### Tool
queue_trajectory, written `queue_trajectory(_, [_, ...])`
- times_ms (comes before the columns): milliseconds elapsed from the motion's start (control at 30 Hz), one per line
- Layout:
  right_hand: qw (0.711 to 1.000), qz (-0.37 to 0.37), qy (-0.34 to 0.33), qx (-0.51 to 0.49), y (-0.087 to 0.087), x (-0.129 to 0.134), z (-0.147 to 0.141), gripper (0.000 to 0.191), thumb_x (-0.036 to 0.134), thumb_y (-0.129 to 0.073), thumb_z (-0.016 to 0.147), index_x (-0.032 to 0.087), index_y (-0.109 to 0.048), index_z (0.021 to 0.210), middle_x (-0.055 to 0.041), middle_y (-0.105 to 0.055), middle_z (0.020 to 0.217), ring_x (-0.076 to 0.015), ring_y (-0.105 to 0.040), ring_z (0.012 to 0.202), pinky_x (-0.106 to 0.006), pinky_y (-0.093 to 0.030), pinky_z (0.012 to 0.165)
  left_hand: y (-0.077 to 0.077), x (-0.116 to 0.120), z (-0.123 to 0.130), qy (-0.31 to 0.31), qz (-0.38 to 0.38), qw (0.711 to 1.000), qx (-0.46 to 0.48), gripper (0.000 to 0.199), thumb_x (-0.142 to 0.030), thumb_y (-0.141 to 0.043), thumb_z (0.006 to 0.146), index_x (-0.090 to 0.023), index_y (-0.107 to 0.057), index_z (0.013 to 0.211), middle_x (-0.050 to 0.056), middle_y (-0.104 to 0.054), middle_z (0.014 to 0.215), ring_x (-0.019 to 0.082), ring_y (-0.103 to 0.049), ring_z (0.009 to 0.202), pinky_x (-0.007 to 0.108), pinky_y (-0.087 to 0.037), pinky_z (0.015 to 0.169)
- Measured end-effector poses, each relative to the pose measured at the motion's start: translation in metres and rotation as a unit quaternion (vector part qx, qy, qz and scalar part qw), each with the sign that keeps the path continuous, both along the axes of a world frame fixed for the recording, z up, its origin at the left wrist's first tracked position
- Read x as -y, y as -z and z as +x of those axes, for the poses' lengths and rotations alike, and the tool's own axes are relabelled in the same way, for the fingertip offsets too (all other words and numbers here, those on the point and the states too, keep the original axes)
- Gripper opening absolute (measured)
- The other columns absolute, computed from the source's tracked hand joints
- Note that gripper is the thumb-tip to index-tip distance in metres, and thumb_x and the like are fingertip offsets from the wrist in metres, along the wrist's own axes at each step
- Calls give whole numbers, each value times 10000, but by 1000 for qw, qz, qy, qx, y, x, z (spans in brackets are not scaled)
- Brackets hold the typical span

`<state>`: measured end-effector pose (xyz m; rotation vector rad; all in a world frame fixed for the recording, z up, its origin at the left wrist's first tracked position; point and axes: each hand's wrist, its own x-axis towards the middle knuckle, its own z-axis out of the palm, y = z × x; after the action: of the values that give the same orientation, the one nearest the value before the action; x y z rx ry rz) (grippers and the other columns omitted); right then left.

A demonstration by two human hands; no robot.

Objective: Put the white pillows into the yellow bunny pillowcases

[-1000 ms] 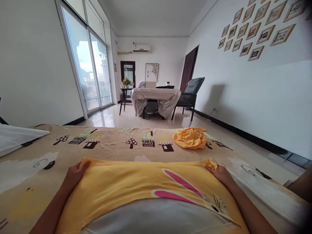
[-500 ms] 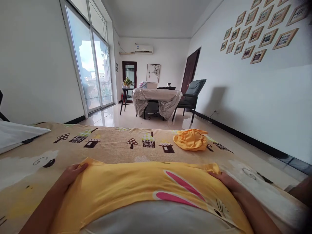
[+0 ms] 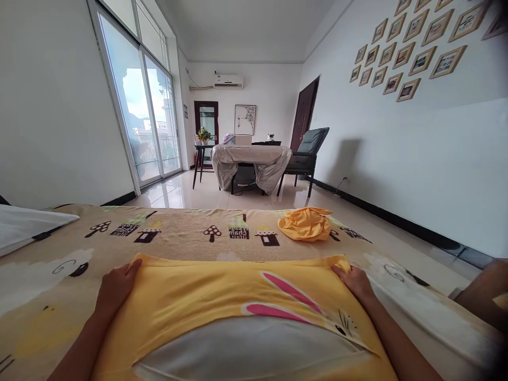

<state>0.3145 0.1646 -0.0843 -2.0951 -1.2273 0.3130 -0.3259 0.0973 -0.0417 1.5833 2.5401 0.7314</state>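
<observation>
A yellow pillowcase (image 3: 190,288) with a printed rabbit and pink ears lies on the patterned blanket, stretched between my hands. Through its wide opening shows a pale grey pillow (image 3: 246,346). At the far left corner, my left hand (image 3: 121,280) pinches the fabric between thumb and fingers. My right hand (image 3: 355,280) grips the opposite far corner, its fingers closed on the cloth. Beyond the pillowcase rests a crumpled orange-yellow cloth (image 3: 305,224), touched by neither hand.
The beige blanket (image 3: 190,241) with sheep and mushroom prints covers the bed. A white pillow or cloth (image 3: 27,225) lies at the left edge. Part of a person's limb (image 3: 484,293) shows at the right. Farther off stand a covered table (image 3: 250,154) and a dark chair (image 3: 305,159).
The pillowcase's far edge is pulled straighter, and more of its opening's near side shows. Both hands still hold the corners, and the view has shifted slightly.
</observation>
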Motion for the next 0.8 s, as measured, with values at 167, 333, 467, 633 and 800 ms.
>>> queue_trajectory(167, [994, 97, -14, -40, -32, 22, -6, 458, 425, -415, 785, 123, -663, 1024, -155, -692, 1050, -246, -646, 973, -299, -505, 788, -56, 27, 43, -10, 107, 993, -44, 557, -460, -284, 856, -121, -549, 1209, 164, -633, 1203, 346, -591, 1073, 435, -433, 896])
queue_trajectory(333, [953, 157, -257, -30, -106, 86, -59, 419, 484, -451, 816, 188, -676, 1009, -97, -699, 1050, -232, -622, 1007, -317, -460, 893, -129, 93, 151, 324, 100, 939, -55, 499, -490, -404, 831, -244, -545, 1242, 41, -626, 1245, 248, -540, 1173, 338, -378, 1014])
queue_trajectory(467, [874, -16, -479, 77, -146, 145, -117, 325, 423, -492, 834, 205, -687, 976, -69, -711, 947, -210, -641, 832, -305, -484, 749, -165, 121, 224, 538, -127, 825, -114, 333, -402, -560, 768, -309, -668, 1070, 46, -714, 1026, 262, -630, 1000, 341, -471, 862])
queue_trajectory(633, [881, -28, -441, 168, -131, 177, -139, 297, 300, -466, 849, 193, -661, 1046, -87, -693, 1011, -230, -623, 906, -316, -459, 786, -171, 104, 282, 483, -41, 852, -198, 287, -270, -441, 849, -176, -651, 1020, 144, -691, 988, 274, -642, 944, 392, -471, 828])
queue_trajectory(800, [912, 52, -377, 155, -90, 176, -128, 349, 156, -425, 802, 166, -629, 1085, -104, -646, 1087, -219, -566, 1026, -315, -419, 907, -109, 92, 300, 454, -41, 870, -190, 345, -279, -454, 847, -151, -599, 1132, 199, -565, 1272, 336, -509, 1182, 509, -404, 944])
